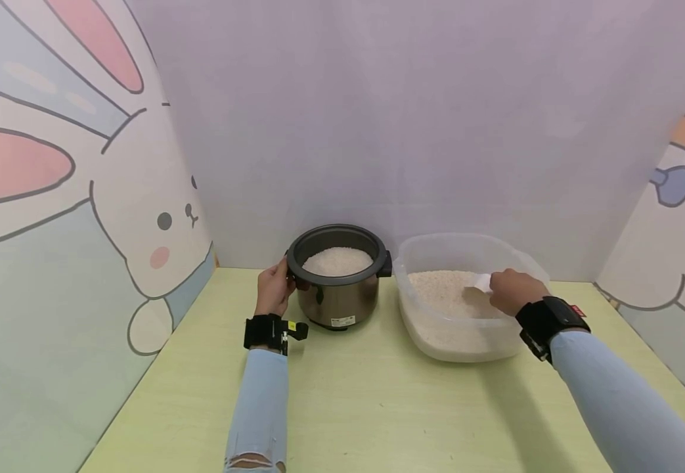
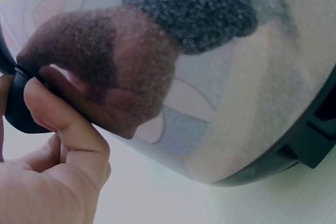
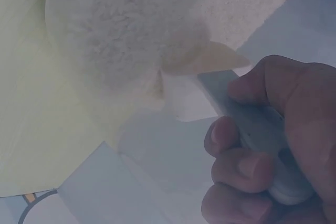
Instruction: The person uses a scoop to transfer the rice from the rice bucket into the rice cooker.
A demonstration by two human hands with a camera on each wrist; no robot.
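A dark, shiny rice cooker pot (image 1: 333,299) stands lidless at the back of the table, white rice (image 1: 339,261) inside it. At its left side my left hand (image 1: 272,290) grips the black side handle (image 2: 22,109); the left wrist view has finger and thumb around it. To the right, a translucent plastic tub (image 1: 466,351) holds more rice (image 1: 439,289). Over that tub my right hand (image 1: 516,291) grips the handle (image 3: 268,148) of a white scoop (image 1: 481,282), fingers curled round it. The scoop's front end is at the rice surface.
A pale yellow-green table (image 1: 366,407) carries both vessels. Behind them rises a plain lilac backdrop (image 1: 366,131). Cartoon-printed panels, one with a rabbit (image 1: 135,217), close in both sides. The cooker's right handle (image 1: 385,264) sits close to the tub's left rim.
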